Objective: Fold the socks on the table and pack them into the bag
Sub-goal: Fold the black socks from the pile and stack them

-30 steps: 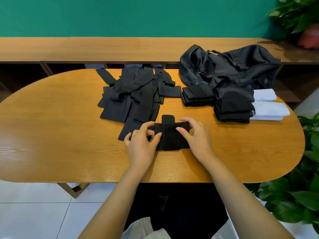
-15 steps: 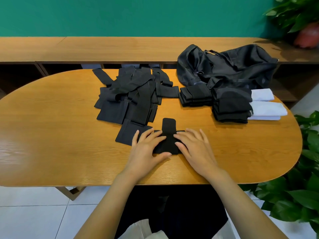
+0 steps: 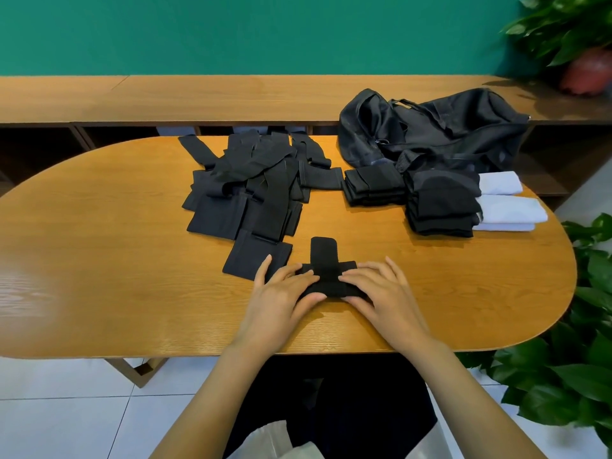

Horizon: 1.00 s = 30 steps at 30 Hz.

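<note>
On the table (image 3: 99,276), left hand (image 3: 278,306) and right hand (image 3: 381,299) — fingers (image 3: 361,279) flat — press one black sock (image 3: 323,256).

No writing, label, brand mark, number or sign is legible anywhere. The loose black socks (image 3: 251,190), the black bag (image 3: 447,127) at the table's (image 3: 99,260) far right edge and the white folded pieces (image 3: 510,210) show only plain surfaces.
</note>
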Each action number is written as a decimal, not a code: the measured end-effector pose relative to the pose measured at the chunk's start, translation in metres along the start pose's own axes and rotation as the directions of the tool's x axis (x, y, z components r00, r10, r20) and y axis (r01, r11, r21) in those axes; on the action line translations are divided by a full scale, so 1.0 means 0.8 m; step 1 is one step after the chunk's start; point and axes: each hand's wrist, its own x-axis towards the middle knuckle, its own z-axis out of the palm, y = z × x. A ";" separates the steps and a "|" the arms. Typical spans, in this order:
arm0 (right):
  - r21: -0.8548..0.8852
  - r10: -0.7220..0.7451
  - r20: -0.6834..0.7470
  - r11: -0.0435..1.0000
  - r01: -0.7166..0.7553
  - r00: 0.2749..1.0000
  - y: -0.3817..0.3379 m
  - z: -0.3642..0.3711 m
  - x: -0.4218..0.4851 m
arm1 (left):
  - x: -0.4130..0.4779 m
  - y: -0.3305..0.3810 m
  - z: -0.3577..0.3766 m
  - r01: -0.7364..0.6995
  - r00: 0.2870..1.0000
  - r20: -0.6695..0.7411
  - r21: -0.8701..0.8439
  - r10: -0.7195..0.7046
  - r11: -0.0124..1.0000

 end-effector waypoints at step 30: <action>-0.187 0.077 0.029 0.980 -0.070 0.997 -0.046 0.020 0.052 | 0.021 -0.025 0.006 0.409 0.875 -0.263 -0.045 -0.406 0.911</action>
